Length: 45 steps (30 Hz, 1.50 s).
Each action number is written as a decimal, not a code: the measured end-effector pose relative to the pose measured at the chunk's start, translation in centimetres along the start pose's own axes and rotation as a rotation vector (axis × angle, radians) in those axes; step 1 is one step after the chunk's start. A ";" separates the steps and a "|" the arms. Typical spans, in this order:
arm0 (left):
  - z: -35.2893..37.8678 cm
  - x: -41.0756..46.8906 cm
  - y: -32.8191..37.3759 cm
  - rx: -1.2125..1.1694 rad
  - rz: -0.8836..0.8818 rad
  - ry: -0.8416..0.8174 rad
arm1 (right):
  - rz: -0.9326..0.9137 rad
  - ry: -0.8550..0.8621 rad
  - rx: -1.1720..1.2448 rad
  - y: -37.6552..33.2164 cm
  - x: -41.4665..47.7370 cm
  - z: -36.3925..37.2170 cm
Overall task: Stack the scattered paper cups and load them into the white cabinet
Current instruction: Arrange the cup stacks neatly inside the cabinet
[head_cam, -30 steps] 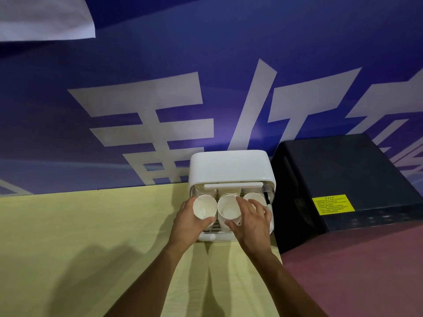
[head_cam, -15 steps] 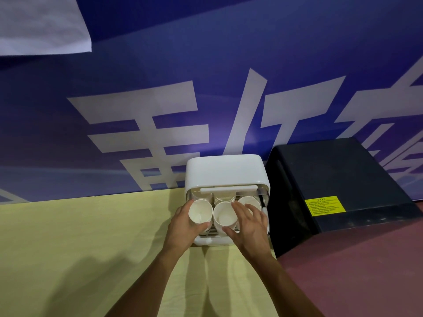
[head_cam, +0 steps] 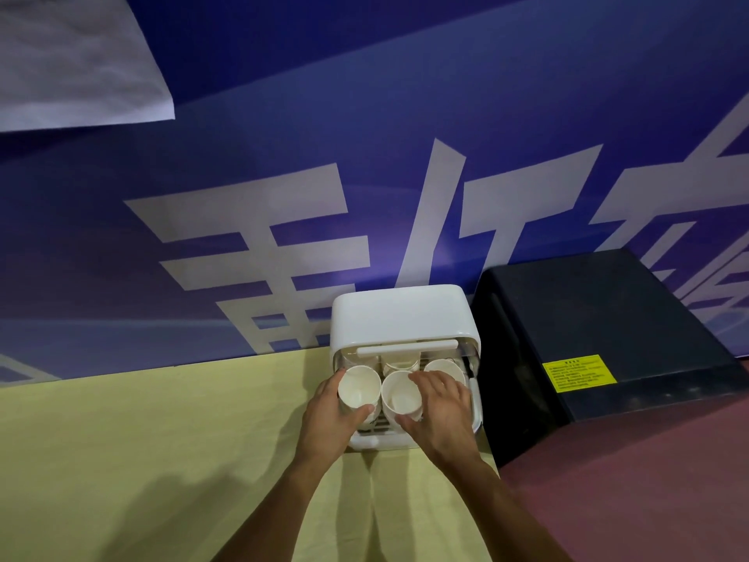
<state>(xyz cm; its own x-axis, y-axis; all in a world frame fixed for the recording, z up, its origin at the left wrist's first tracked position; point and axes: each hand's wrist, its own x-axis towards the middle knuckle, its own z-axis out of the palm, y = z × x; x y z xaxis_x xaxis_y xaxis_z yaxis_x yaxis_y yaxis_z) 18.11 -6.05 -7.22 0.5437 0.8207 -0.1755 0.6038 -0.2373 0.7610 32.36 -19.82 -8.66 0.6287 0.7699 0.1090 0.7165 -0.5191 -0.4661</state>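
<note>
The white cabinet (head_cam: pixel 399 314) stands open at the far edge of the yellow table (head_cam: pixel 162 440), against the blue wall. Several white paper cups stand upright on its rack. My left hand (head_cam: pixel 330 419) grips the front left cup (head_cam: pixel 358 389), fingers behind it and thumb in front. My right hand (head_cam: pixel 439 411) holds the front middle cup (head_cam: pixel 401 393), fingers over its rim and thumb at its near side. A third front cup (head_cam: pixel 444 369) shows at the right behind my right fingers. Another cup (head_cam: pixel 401 361) stands further back under the handle bar.
A black box (head_cam: pixel 600 330) with a yellow label (head_cam: pixel 579 373) sits right beside the cabinet on the right. A dark red surface (head_cam: pixel 648 480) lies in front of it. A white sheet (head_cam: pixel 73 58) hangs on the wall at upper left.
Both hands have stayed on the two front cups and pushed them slightly deeper into the cabinet. The view has tilted a little upward.
</note>
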 end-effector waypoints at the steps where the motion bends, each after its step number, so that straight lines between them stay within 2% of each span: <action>1: 0.0 0.1 -0.1 -0.002 -0.002 0.002 | 0.007 0.007 0.007 -0.1 0.1 0.0; 10: 0.2 0.3 -0.6 -0.007 -0.001 -0.007 | 0.044 0.099 0.039 -0.4 0.7 0.2; 20: 0.2 0.4 0.1 0.041 0.008 -0.012 | 0.065 0.070 -0.115 -0.6 1.3 0.7; 25: -0.2 0.0 0.2 0.046 0.034 -0.030 | 0.057 0.040 -0.062 -0.1 1.1 0.1; 31: -0.9 -0.7 0.3 0.060 0.060 -0.013 | 0.050 0.239 0.000 0.4 0.2 -1.7; 35: -1.4 -0.8 1.1 0.050 0.019 0.041 | 0.136 0.391 0.064 0.4 0.3 -3.3; 41: -1.4 -0.7 2.0 0.079 0.077 -0.042 | 0.173 0.262 -0.034 1.8 0.9 -3.0; 45: -1.3 -1.4 1.9 0.060 0.070 -0.007 | 0.185 0.251 -0.061 2.1 0.0 -3.2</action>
<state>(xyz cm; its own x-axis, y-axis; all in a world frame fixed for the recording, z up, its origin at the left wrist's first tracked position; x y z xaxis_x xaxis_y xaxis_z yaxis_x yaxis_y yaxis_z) 17.70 -6.99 -4.72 0.5893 0.7978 -0.1278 0.5979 -0.3242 0.7330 34.82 -22.12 -6.83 0.7998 0.5485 0.2440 0.5948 -0.6691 -0.4455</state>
